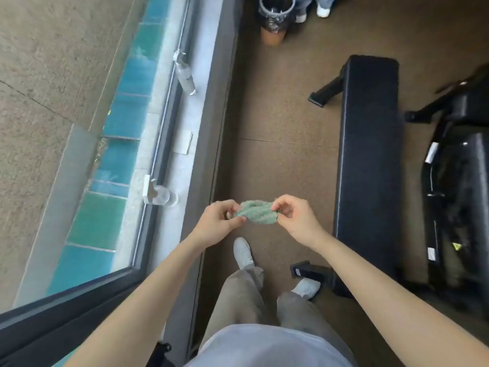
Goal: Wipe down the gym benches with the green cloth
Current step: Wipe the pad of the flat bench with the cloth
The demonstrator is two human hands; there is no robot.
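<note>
1. the green cloth (256,215) is not on any bench. it is bunched into a short roll and held in the air in front of the person, above the brown floor (277,115).
2. the left hand (221,221) has the cloth's left end. its grip is almost closed, with thumb and fingertips curled onto the fabric in a pinch.
3. the right hand (297,219) takes the right end the same way, in a tight pinch. neither hand holds anything else.
4. holding the cloth by both ends looks like a way to spread or refold it, so that a flat face is ready for wiping. this is my reading, not something seen.
5. the nearest bench (370,160), long, black and padded, lies just to the person's right and runs away from the feet. the cloth is near it but not touching it.
6. what seems to be a second bench (476,168) stands further right, partly out of view.
7. wiping of this pad appears not yet begun. the next move probably calls for a turn to the right and laying the cloth on the near end.
8. two clear bottles (185,75) (162,196) stand on the window sill (169,170) to the left, and a lined bin (276,17) sits far ahead, well clear of the bench.
</note>
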